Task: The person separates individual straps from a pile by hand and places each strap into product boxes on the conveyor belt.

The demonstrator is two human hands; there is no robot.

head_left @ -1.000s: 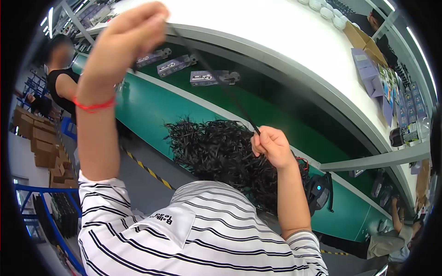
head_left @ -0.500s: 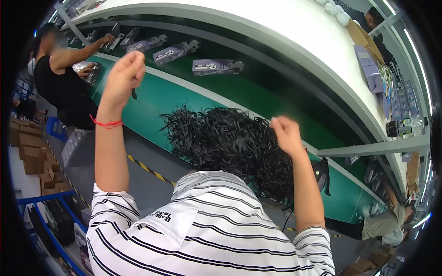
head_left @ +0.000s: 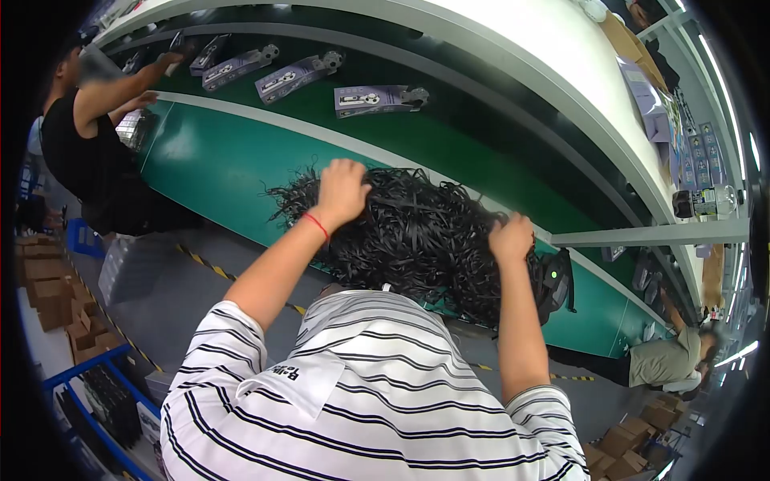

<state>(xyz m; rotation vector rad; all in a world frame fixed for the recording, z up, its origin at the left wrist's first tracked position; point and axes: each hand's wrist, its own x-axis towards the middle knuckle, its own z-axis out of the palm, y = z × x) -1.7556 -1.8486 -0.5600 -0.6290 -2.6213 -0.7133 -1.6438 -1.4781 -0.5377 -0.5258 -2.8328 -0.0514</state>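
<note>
A large tangled heap of thin black strips [head_left: 417, 240] lies on the green bench in front of my body. My left hand [head_left: 343, 192] is on the upper left of the heap, its fingers bent down into the strips and the thumb to the right. At the heap's right edge, my right hand [head_left: 512, 239] has its fingers curled in against the strips. The fingertips of both hands are partly hidden. A black bag-like object with a small green light [head_left: 553, 280] sits just right of my right hand.
Beyond the green bench [head_left: 216, 152] runs a darker green strip carrying several purple printed boxes [head_left: 377, 99]. A white shelf [head_left: 481, 32] and a grey metal bar [head_left: 650, 234] border the area. One person [head_left: 88, 144] works at left, another [head_left: 674, 361] at right.
Both hands have come down onto the black strips; the left moved right and toward me from above the bench. The person at left has shifted, and the view has moved slightly.
</note>
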